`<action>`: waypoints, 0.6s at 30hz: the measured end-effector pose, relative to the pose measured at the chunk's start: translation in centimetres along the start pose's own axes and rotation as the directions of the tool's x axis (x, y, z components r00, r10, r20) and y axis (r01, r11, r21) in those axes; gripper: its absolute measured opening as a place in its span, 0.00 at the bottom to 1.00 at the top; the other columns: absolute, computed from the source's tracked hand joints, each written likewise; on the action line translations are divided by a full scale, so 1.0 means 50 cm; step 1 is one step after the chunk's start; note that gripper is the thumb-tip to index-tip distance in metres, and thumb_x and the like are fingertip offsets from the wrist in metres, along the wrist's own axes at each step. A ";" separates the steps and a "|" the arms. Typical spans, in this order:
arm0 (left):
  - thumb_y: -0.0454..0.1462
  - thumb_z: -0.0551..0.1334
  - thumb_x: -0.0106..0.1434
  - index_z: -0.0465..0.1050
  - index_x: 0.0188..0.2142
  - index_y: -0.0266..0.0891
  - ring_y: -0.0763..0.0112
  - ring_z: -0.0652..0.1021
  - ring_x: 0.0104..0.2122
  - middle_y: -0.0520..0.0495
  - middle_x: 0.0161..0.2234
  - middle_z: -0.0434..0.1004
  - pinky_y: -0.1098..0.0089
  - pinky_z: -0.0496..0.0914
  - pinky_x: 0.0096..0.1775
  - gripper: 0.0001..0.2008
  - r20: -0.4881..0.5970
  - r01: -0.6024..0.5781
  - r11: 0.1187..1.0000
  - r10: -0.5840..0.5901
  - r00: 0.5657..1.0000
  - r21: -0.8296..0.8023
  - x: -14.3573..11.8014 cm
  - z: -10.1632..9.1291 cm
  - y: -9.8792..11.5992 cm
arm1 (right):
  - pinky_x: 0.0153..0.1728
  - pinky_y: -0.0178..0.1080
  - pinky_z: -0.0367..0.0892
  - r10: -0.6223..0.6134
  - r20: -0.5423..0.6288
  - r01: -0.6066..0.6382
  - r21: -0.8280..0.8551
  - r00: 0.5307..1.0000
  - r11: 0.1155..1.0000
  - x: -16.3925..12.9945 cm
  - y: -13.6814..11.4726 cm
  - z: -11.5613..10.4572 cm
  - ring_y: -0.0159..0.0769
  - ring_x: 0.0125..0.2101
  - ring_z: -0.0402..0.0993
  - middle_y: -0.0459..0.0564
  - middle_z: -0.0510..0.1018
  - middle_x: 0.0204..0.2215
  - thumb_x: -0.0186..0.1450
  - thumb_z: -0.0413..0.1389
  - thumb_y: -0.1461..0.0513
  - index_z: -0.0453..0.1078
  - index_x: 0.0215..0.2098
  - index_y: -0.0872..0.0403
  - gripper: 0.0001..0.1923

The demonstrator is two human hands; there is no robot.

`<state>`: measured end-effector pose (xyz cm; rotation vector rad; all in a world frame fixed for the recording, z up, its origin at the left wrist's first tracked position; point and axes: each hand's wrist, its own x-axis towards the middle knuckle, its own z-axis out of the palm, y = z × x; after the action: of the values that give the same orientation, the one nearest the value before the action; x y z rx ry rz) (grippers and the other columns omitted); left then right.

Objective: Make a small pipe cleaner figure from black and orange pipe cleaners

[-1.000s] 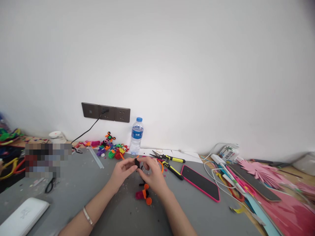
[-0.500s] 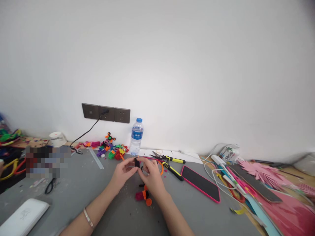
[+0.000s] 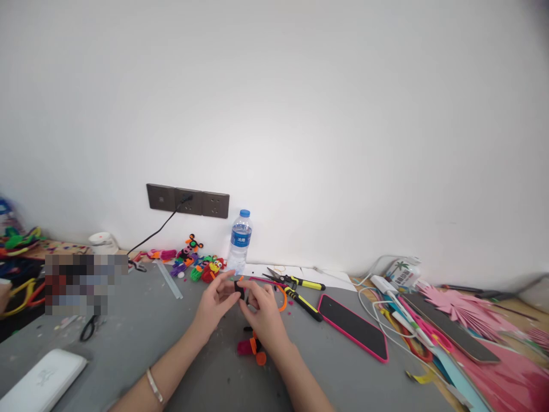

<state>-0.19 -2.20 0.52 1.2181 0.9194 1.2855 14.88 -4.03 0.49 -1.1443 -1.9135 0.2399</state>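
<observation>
Wall (image 3: pixel 300 114): plain white, with a dark socket strip (image 3: pixel 187 201) low down and a cable plugged into it.
Table (image 3: pixel 141 320): grey top, crowded along the back and the right edge.
Pink paper pile (image 3: pixel 484 326): far right, mixed with cables and pens.
Phone (image 3: pixel 352 326): pink-rimmed, face up, right of the hands.
Water bottle (image 3: pixel 239 240): upright against the wall, blue cap.
Pliers (image 3: pixel 295 292): yellow-handled, two pairs between bottle and phone.
Finished figures (image 3: pixel 195 260): bright cluster left of the bottle.
Left hand (image 3: pixel 214 306): bracelet on the wrist, fingertips pinching the small black piece (image 3: pixel 239 287).
Right hand (image 3: pixel 262 315): fingertips closed on the same piece from the other side; piece held just above the table.
Pink and orange bits (image 3: pixel 252 346): on the table under the right wrist.
</observation>
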 end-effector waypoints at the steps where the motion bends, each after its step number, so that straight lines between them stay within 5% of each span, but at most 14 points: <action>1: 0.40 0.68 0.52 0.69 0.52 0.39 0.61 0.79 0.41 0.46 0.38 0.80 0.62 0.73 0.47 0.26 -0.005 -0.002 1.000 0.002 1.000 0.004 -0.001 0.001 -0.001 | 0.35 0.37 0.58 -0.001 0.010 0.001 0.000 1.000 1.000 0.000 -0.002 0.000 0.35 0.23 0.59 0.39 0.60 0.20 0.63 0.51 0.68 0.67 0.47 0.49 0.16; 18: 0.39 0.67 0.53 0.67 0.50 0.40 0.65 0.78 0.39 0.49 0.35 0.78 0.66 0.71 0.44 0.25 -0.016 -0.018 1.000 0.018 1.000 0.002 -0.001 0.004 -0.005 | 0.35 0.37 0.57 -0.009 0.037 0.010 -0.009 0.999 1.000 0.001 -0.004 0.000 0.34 0.22 0.59 0.38 0.59 0.20 0.63 0.49 0.69 0.65 0.48 0.50 0.16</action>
<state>0.03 -2.24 0.29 1.2214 0.9231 1.3102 14.75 -4.11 0.63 -1.1439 -1.9539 0.2484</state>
